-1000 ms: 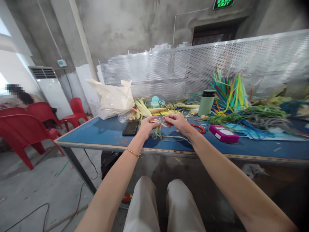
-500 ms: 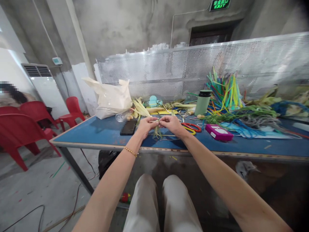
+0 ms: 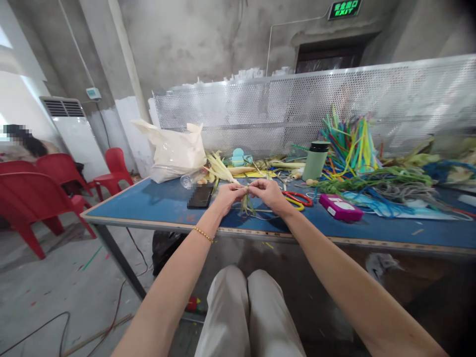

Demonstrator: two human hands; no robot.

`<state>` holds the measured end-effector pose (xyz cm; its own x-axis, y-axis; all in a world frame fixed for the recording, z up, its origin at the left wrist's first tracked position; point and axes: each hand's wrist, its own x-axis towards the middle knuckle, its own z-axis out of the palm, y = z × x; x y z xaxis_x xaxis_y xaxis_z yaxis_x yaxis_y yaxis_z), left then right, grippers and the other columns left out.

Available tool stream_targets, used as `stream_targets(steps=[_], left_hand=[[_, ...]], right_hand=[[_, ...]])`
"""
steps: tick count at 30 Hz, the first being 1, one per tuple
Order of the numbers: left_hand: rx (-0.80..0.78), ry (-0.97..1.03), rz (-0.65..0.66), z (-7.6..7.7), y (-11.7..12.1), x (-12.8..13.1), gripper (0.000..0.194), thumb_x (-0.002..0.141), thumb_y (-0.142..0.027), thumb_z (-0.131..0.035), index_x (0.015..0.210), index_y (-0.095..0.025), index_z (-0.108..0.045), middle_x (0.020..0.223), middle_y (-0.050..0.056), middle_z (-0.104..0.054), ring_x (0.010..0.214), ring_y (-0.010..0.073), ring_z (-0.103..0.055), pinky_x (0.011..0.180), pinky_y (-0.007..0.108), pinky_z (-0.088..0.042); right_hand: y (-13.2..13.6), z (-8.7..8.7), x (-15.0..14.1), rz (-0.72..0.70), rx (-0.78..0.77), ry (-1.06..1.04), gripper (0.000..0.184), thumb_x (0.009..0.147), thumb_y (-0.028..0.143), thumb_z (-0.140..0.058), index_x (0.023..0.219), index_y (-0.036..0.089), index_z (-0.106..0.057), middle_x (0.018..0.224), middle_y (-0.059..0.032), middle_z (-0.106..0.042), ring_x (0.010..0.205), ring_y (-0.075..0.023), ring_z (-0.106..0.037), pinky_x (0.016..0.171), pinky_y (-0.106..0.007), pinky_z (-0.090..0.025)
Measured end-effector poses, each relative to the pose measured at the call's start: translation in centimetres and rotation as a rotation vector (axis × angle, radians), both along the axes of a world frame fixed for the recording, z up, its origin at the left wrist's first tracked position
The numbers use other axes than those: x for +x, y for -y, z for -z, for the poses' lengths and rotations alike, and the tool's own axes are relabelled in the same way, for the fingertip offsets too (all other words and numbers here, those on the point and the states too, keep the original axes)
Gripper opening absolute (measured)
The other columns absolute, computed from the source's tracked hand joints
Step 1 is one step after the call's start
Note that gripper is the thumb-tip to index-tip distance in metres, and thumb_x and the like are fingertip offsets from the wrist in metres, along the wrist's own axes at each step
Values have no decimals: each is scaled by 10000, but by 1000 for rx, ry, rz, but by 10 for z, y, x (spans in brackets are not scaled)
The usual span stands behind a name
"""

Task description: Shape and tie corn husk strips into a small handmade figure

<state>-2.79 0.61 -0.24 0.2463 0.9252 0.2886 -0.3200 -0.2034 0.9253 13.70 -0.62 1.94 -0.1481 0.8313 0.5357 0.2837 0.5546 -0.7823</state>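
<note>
My left hand (image 3: pixel 229 195) and my right hand (image 3: pixel 268 192) meet fingertip to fingertip just above the near edge of the blue table. Both are closed in a pinch on a small bundle of green and straw-coloured husk strips (image 3: pixel 246 204), whose loose ends hang below the fingers. The exact grip point is small and partly covered by the fingertips. Left of my left hand lies a black phone (image 3: pixel 200 197). Beside my right hand are scissors with red (image 3: pixel 303 198) and yellow handles. Pale corn husks (image 3: pixel 220 167) lie behind my hands.
On the blue table (image 3: pixel 137 203) stand a cream plastic bag (image 3: pixel 176 153), a green bottle (image 3: pixel 315 161) and a purple box (image 3: pixel 340 207). Colourful strips (image 3: pixel 353 144) and green cords (image 3: pixel 379 178) pile up at right. A perforated metal screen (image 3: pixel 238 109) closes the back. Red chairs (image 3: pixel 33 198) and a person are at left.
The view has shifted slightly, so the scene sits a little further right. My hands keep pinching the husk bundle at nearly the same spot. My knees have come closer together.
</note>
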Motion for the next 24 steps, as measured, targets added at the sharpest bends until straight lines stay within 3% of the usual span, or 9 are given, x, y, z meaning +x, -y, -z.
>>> stream_targets(steps=[8, 16, 20, 24], left_hand=[[47, -61, -37, -2, 1, 0, 350, 601, -362, -870, 624, -125, -613, 554, 10, -599, 493, 98, -531, 540, 256, -464], [48, -15, -109, -2, 2, -1, 319, 654, -363, -844, 647, -133, -624, 550, -7, -581, 496, 97, -525, 535, 252, -458], [7, -7, -80, -4, 5, -1, 361, 643, -416, -851, 666, -132, -629, 580, 5, -596, 515, 107, -541, 535, 259, -462], [38, -93, -37, -4, 5, -1, 387, 588, -424, -881, 677, -123, -655, 567, 0, -581, 507, 96, -513, 523, 250, -430]], right_hand=[[-2, 2, 1, -5, 41, 53, 269, 686, 443, -736, 713, 186, -664, 623, -17, -671, 593, -168, -628, 634, -306, -535], [-3, 1, 5, -37, -139, -16, 452, 775, 609, -681, 756, 158, -710, 691, -67, -717, 601, -173, -664, 556, -271, -524], [-3, 2, 6, -73, -58, 68, 382, 694, 536, -751, 682, 162, -675, 604, -34, -673, 545, -146, -606, 571, -270, -505], [-5, 4, 6, -28, 31, 170, 281, 743, 450, -663, 705, 172, -657, 593, -17, -645, 547, -148, -581, 568, -268, -464]])
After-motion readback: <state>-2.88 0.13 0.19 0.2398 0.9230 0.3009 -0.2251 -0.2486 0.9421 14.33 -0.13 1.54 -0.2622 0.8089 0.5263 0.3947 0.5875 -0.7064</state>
